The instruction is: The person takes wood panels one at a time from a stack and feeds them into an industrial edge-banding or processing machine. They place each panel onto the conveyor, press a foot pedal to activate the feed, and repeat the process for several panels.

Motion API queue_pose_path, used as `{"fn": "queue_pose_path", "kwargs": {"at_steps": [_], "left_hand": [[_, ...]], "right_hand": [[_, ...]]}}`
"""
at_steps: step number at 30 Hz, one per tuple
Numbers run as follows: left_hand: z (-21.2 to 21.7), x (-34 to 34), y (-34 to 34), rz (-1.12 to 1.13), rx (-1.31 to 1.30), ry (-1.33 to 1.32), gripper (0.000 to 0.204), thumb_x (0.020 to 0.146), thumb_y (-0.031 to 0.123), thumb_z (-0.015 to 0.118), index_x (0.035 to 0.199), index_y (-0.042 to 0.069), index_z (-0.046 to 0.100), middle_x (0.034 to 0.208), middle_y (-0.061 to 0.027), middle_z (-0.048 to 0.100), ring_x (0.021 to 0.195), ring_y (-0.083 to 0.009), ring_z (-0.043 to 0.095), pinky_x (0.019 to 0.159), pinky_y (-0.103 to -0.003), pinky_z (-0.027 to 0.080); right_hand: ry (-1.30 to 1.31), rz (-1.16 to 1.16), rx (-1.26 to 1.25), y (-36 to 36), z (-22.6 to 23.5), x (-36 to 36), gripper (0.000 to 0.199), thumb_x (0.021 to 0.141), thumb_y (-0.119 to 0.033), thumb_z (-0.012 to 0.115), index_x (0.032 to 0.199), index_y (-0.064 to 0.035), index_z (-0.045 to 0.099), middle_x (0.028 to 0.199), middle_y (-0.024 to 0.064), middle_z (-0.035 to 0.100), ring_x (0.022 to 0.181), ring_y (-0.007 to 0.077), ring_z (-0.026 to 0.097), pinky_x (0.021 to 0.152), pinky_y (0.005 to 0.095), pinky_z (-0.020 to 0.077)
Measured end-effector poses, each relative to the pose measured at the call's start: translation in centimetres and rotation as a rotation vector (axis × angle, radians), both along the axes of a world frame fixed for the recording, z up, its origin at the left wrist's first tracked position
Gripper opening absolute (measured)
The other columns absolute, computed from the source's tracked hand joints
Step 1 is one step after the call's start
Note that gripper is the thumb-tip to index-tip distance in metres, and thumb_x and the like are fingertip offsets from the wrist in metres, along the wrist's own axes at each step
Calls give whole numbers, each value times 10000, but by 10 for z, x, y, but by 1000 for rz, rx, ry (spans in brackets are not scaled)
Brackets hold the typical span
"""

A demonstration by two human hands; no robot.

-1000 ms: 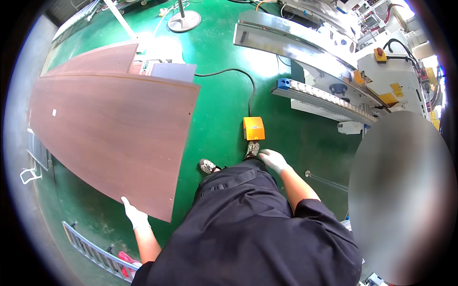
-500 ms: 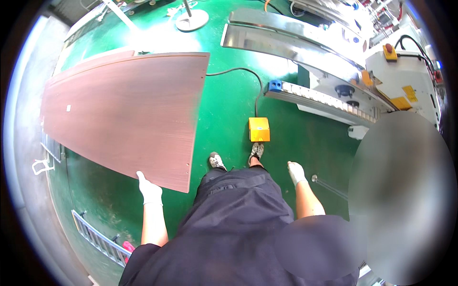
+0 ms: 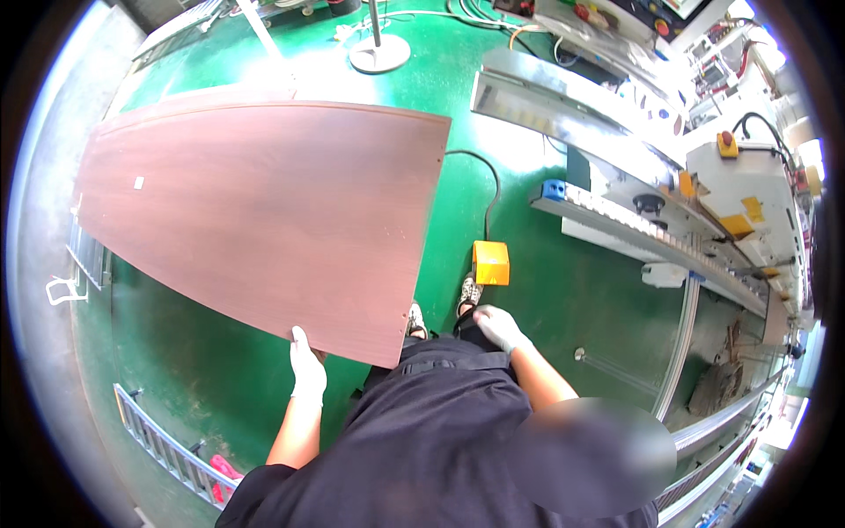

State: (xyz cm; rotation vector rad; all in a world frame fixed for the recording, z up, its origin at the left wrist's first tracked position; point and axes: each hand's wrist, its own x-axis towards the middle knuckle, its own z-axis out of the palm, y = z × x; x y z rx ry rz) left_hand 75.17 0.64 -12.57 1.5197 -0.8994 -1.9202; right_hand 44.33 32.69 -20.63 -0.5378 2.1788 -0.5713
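Observation:
A large flat brown wood-grain panel (image 3: 264, 211) fills the left half of the head view, with small holes along its right edge and a small white label on top. My left hand (image 3: 307, 374), in a white glove, grips its near edge close to the right corner. The thumb lies on top; the fingers are mostly hidden underneath. My right hand (image 3: 500, 329), also in a white glove, hovers by my thigh, apart from the panel. It holds nothing, its fingers loosely stretched. Just beyond my shoes stands a yellow foot-pedal box (image 3: 491, 263) with a black cable.
More brown board (image 3: 233, 94) shows behind the panel's far edge. To the right runs a machine with a metal rail (image 3: 629, 217) and a red-and-yellow stop button (image 3: 727, 145). A round stand base (image 3: 379, 55) is at the far side. A grey rack (image 3: 172, 449) lies lower left.
The panel has shifted right toward my legs, my left hand still on its near edge. My right hand has come in from the right, closer to my body and the panel.

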Motion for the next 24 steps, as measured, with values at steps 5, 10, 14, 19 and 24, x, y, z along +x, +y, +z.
{"fn": "queue_pose_path", "kwargs": {"at_steps": [5, 10, 14, 19, 24], "left_hand": [[2, -1, -4, 15, 4, 18, 498, 1048, 467, 541, 1352, 72, 531, 1282, -55, 628, 1098, -185, 637, 893, -351, 542], [0, 1, -6, 65, 26, 35, 532, 1047, 458, 545, 1425, 91, 473, 1388, -67, 569, 1249, -227, 570, 1013, -414, 501], [9, -3, -6, 74, 50, 53, 510, 1049, 447, 549, 1377, 59, 510, 1335, -74, 603, 1176, -208, 612, 945, -379, 532], [6, -1, -1, 113, 60, 113, 524, 1048, 439, 551, 1421, 78, 478, 1393, -83, 565, 1222, -238, 588, 953, -409, 530], [19, -4, -1, 57, 123, 202, 599, 1038, 482, 541, 1456, 65, 444, 1432, -100, 544, 1271, -266, 556, 1012, -425, 493]], "right_hand": [[-77, -52, 83, 52, -40, 19, 447, 967, -419, 575, 1161, -39, 711, 1142, 183, 724, 1120, 341, 668, 977, 394, 505], [-25, -85, 219, 38, -21, -11, 423, 969, -402, 574, 1137, -45, 725, 1136, 194, 721, 1128, 349, 661, 965, 405, 506], [66, -67, 72, 17, -24, -34, 415, 978, -387, 562, 1148, -40, 713, 1160, 187, 712, 1149, 348, 648, 978, 407, 497], [-147, 36, -101, -64, 52, -18, 471, 981, -392, 552, 1259, -30, 669, 1248, 176, 690, 1203, 306, 634, 1040, 369, 465], [-490, 305, -441, -129, 125, 40, 645, 964, -473, 600, 1350, 43, 572, 1362, 189, 609, 1238, 286, 550, 1050, 361, 434]]}}
